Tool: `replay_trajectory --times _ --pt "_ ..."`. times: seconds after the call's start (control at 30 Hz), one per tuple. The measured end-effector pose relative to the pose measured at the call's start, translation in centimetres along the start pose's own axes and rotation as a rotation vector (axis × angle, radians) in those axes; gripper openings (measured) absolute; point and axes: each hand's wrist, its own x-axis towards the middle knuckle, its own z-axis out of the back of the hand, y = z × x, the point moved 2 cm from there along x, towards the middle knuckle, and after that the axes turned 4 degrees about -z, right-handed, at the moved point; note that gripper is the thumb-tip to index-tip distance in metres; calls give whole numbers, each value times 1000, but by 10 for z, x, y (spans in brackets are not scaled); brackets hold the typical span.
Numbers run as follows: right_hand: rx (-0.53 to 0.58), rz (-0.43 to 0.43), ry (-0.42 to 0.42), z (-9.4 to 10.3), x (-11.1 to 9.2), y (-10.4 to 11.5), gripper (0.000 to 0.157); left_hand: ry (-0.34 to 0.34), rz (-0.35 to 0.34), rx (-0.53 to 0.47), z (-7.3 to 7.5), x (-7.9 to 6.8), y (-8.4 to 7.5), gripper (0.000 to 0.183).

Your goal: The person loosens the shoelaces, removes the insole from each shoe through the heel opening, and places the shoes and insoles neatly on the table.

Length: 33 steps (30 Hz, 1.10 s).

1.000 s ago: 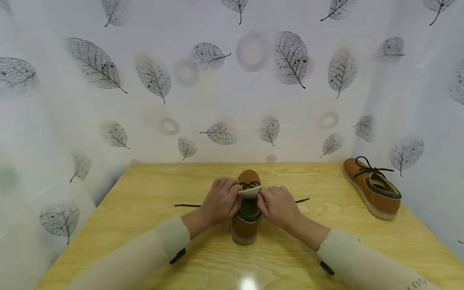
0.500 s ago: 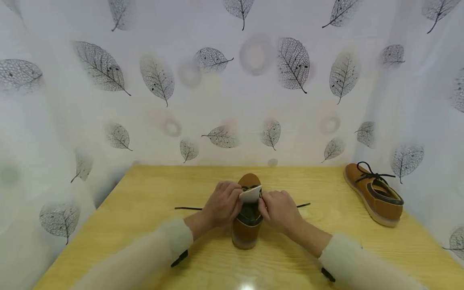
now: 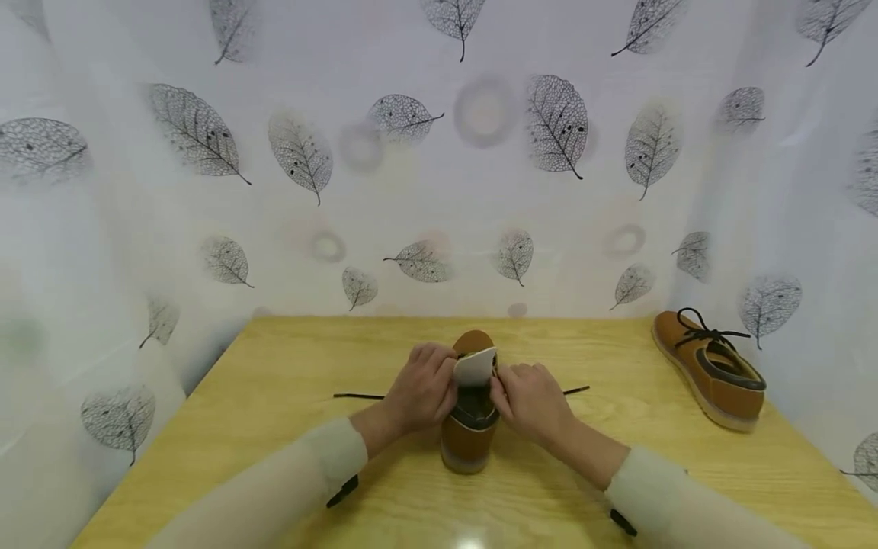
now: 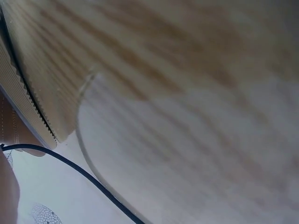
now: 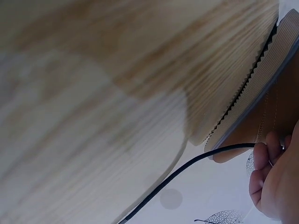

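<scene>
A brown lace-up shoe [image 3: 468, 448] stands mid-table, its heel toward me and its toe pointing away. Its pale-backed tongue [image 3: 475, 369] sticks up between my hands. My left hand [image 3: 421, 385] grips the left side of the shoe's opening. At the right side my right hand [image 3: 533, 396] grips it too, thumb at the inner edge. In the right wrist view a dark shoelace [image 5: 187, 163] runs to the curled fingers [image 5: 259, 156]. The left wrist view shows another loose lace end [image 4: 84, 171] beside the shoe's sole. My fingertips are partly hidden by the tongue and shoe sides.
A matching brown shoe [image 3: 713, 374] with a tied black lace stands at the table's right edge. The wooden table [image 3: 288, 351] ends at a pale curtain [image 3: 439, 191] with leaf prints. Dark lace ends [image 3: 357, 396] stick out on both sides of the middle shoe.
The tongue has tipped up and shows more of its pale side, covering the crossed laces. Both hands stay at the shoe's sides. The whole head view has shifted slightly downward.
</scene>
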Motion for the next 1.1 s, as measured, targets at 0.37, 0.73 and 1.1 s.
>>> replay_trajectory --times 0.37,0.73,1.1 --pt "19 -41 60 0 4 -3 29 -33 -34 7 2 6 5 25" --pt "27 -44 37 0 2 -2 30 26 37 -20 2 4 2 18" --pt "34 -61 62 1 0 -2 32 33 66 -43 1 2 0 20"
